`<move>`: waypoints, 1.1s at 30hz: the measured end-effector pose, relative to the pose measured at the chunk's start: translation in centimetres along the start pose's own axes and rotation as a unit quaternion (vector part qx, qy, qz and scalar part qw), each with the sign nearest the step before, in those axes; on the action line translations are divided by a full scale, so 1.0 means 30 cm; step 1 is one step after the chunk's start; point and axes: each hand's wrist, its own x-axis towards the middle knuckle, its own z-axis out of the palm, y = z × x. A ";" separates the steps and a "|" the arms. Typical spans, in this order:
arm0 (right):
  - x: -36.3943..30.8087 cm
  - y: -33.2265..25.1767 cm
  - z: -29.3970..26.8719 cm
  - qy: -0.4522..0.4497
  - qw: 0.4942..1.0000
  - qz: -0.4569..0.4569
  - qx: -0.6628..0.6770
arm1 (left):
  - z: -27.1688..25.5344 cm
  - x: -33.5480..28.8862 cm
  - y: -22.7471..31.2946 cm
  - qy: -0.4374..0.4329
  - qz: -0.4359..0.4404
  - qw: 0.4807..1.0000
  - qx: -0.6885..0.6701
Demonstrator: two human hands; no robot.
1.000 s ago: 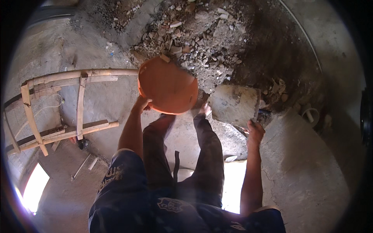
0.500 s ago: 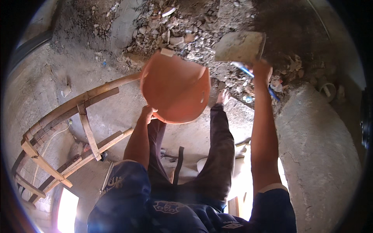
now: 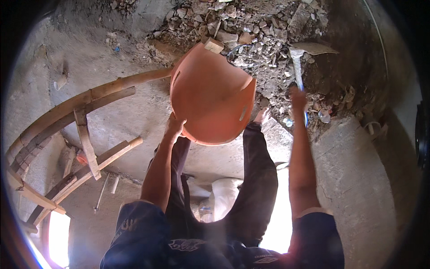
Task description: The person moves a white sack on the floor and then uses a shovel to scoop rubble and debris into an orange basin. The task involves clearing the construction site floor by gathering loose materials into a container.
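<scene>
Tilted on its side by the rubble, an orange plastic tub has its uneven rim facing the heap. My left hand grips the tub's near left edge, thumb over the rim. Out to the right, my right hand, slightly blurred, is closed round the handle of a short hoe. The hoe's broad flat blade is seen nearly edge-on over the rubble, and a bit of blue handle shows below the hand. Broken stones and dirt lie beyond the tub. A small block sits at the tub's far edge.
A wooden ladder-like frame curves along the left, one end reaching the tub. My bare foot stands between tub and hoe. At right rises a grey concrete slab. A clear plastic piece lies in the debris.
The hoe's blade has turned from broad side to nearly edge-on and shifted right; my right hand is slightly lower. The tub appears a little farther right, still held by my left hand.
</scene>
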 end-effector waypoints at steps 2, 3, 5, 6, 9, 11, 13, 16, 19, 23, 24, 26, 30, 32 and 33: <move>-0.200 0.239 0.249 -0.058 0.996 0.049 -0.042 | 0.053 0.072 -0.023 0.026 0.088 0.996 -0.003; -0.321 0.077 0.302 -0.105 0.985 0.128 0.051 | 0.008 0.069 -0.062 0.030 0.095 0.994 -0.038; -0.449 0.051 0.425 -0.088 0.922 0.295 0.235 | -0.021 0.079 0.001 -0.038 -0.016 0.998 -0.049; -0.469 0.030 0.466 -0.082 0.884 0.346 0.303 | -0.043 0.091 -0.002 -0.060 0.006 0.995 -0.075; -0.412 -0.025 0.532 -0.107 0.833 0.391 0.376 | -0.043 0.207 -0.105 -0.003 0.118 0.993 0.028; -0.365 -0.037 0.548 -0.130 0.847 0.384 0.345 | 0.013 0.220 -0.115 0.035 0.178 0.983 0.014; -0.314 -0.022 0.545 -0.177 0.922 0.305 0.160 | 0.080 0.183 -0.040 0.051 0.193 0.980 -0.005; -0.287 -0.064 0.500 -0.270 0.912 0.004 -0.309 | 0.104 0.284 -0.135 0.135 0.291 0.947 -0.019; -0.236 -0.009 0.433 -0.247 0.899 0.077 -0.354 | 0.173 0.242 -0.098 0.187 0.270 0.941 0.084; -0.205 0.104 0.261 -0.072 0.983 0.132 -0.104 | 0.315 0.107 -0.057 0.115 0.217 0.957 0.156; -0.176 0.123 0.210 -0.058 0.990 0.127 -0.018 | 0.371 0.096 -0.075 0.107 0.199 0.961 0.161; -0.069 0.132 0.127 -0.124 0.969 0.153 0.147 | 0.454 0.069 -0.109 0.096 0.162 0.972 0.138; 0.117 0.352 0.125 -0.241 0.881 0.144 0.381 | 0.434 0.011 -0.042 0.074 0.222 0.970 0.065; 0.108 0.603 0.251 -0.193 0.906 0.075 0.369 | 0.403 0.067 -0.027 0.049 0.224 0.971 0.066; 0.075 0.625 0.324 -0.191 0.931 0.031 0.308 | 0.386 0.129 -0.048 0.052 0.233 0.965 0.108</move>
